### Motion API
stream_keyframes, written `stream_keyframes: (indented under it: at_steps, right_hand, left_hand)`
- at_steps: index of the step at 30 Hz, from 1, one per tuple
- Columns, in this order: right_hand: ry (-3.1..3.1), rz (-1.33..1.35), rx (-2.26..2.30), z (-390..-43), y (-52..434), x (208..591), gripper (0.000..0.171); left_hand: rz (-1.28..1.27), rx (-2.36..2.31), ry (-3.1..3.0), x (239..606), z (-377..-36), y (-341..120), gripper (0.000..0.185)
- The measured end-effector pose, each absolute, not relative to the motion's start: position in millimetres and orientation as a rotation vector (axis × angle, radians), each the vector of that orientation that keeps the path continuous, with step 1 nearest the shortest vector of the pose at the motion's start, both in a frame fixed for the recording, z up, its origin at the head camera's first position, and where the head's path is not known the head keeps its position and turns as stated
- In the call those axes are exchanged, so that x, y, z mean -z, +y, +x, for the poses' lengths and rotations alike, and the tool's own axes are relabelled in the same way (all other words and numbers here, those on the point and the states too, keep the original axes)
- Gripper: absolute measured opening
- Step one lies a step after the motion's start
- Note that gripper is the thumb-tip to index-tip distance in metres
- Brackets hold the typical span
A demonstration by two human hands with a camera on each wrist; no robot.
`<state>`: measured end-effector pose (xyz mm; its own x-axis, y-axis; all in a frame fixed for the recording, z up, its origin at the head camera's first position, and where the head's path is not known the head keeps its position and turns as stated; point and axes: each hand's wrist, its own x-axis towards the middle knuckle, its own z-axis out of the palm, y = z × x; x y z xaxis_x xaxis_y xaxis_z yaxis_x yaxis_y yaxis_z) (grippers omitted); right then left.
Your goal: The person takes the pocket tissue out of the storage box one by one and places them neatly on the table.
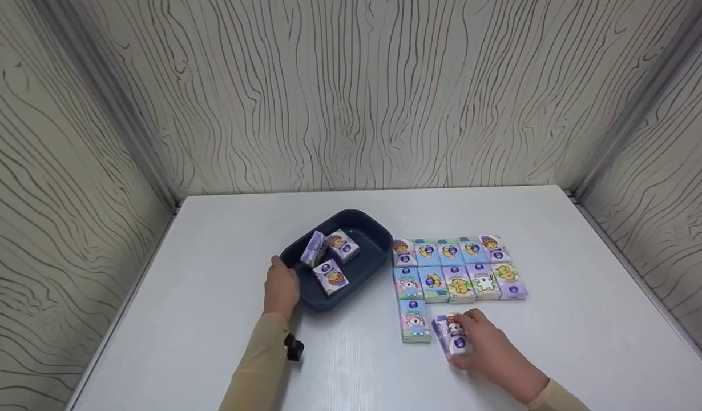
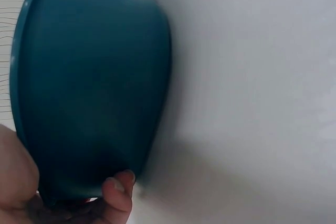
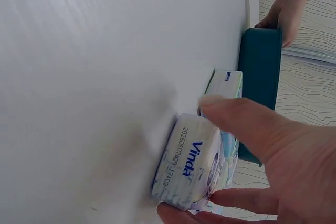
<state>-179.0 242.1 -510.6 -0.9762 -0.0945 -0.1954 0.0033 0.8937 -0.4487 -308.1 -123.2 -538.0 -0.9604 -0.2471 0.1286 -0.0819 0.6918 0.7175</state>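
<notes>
My left hand (image 1: pixel 282 289) grips the near-left end of a dark teal plastic basin (image 1: pixel 369 264); in the left wrist view its fingers curl at the end wall. Inside the basin lie three small purple-and-white tissue packs, one of them a tilted pack (image 1: pixel 314 249). My right hand (image 1: pixel 488 346) holds another tissue pack (image 3: pixel 185 163) marked "Vinda", thumb on one side and fingers on the other. That pack sits low over the table, slightly angled, just right of a blue tissue pack (image 1: pixel 415 322) that begins the third row.
Two full rows of cartoon-printed tissue packs, including a blue-and-yellow pack (image 1: pixel 450 251), lie side by side right of the basin. All stand on a white table (image 1: pixel 202 319), walled at the back and sides by wood-grain panels (image 1: pixel 351 97).
</notes>
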Motion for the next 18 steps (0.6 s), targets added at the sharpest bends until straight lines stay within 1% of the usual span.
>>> stream_keyframes:
  at_steps: [7, 12, 18]
  right_hand:
    - [2.891, -0.159, 0.681, -186.2, 240.1, 515.4, 0.061]
    - [2.91, -0.174, 0.727, -189.5, 240.6, 517.5, 0.057]
    - [2.922, -0.152, 0.656, -193.8, 239.7, 517.6, 0.053]
  left_hand:
    - [0.286, 1.155, -2.688, 538.8, -308.8, -122.4, 0.043]
    - [0.289, 1.15, -2.698, 540.1, -307.7, -122.9, 0.043]
    - [0.276, 1.149, -2.708, 537.7, -306.1, -122.8, 0.045]
